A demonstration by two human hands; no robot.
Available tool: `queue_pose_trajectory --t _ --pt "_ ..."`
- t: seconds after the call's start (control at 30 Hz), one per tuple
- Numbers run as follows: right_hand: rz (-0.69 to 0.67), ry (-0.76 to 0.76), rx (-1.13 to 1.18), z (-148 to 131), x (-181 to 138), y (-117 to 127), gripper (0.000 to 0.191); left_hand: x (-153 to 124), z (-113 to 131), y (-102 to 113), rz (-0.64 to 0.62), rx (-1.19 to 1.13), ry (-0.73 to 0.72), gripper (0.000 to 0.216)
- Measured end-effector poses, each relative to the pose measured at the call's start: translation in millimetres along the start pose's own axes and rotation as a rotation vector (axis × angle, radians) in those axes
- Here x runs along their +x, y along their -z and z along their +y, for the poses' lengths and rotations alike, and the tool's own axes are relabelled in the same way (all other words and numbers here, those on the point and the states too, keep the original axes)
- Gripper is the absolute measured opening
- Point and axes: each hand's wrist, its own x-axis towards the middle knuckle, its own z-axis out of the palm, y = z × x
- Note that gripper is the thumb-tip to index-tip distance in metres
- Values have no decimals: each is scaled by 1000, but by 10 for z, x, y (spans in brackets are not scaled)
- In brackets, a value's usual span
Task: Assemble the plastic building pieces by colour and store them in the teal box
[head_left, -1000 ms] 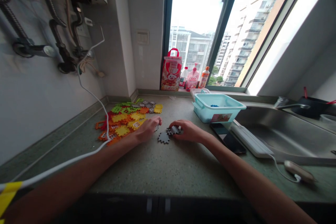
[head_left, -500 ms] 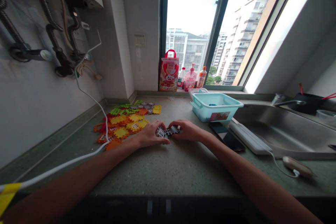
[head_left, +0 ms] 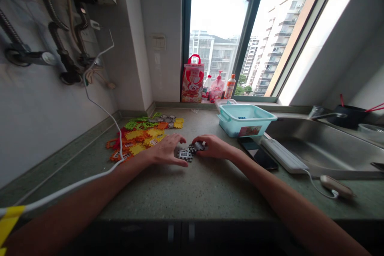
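Two grey interlocking toy tiles meet on the counter in front of me. The left one is a grey tile with a white window pattern [head_left: 184, 154]. My left hand [head_left: 168, 150] is open around its left side, thumb and fingers spread apart. On the right, my right hand [head_left: 215, 147] pinches the other grey tile [head_left: 198, 147] between thumb and fingers. The two tiles touch along their toothed edges; whether they are fully locked I cannot tell. Beyond my left hand lies a spread of yellow, orange, red, green and grey tiles [head_left: 135, 135].
A light-blue bin [head_left: 255, 130] with blue pieces inside stands at the back right. Beside it are a dark phone [head_left: 258, 154], a white power strip [head_left: 283, 156] and the sink [head_left: 330, 144]. A white cable [head_left: 75, 186] crosses the left side. Bottles [head_left: 217, 88] line the windowsill.
My left hand has loosened from the window-patterned tile and moved slightly left, its fingers spreading. My right hand stays on its tile.
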Motion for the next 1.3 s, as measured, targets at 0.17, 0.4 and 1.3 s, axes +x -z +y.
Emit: queue_pose_trajectory --t 0.17,0.4,1.3 --pt "4 -5 -7 -24 -8 9 40 -37 -135 130 -28 -30 -25 54" --pt "6 -17 38 32 -2 -11 40 0 -158 79 -80 -186 29 54" --pt "112 71 148 -271 -8 -37 43 -15 -93 35 -50 -106 -19 48"
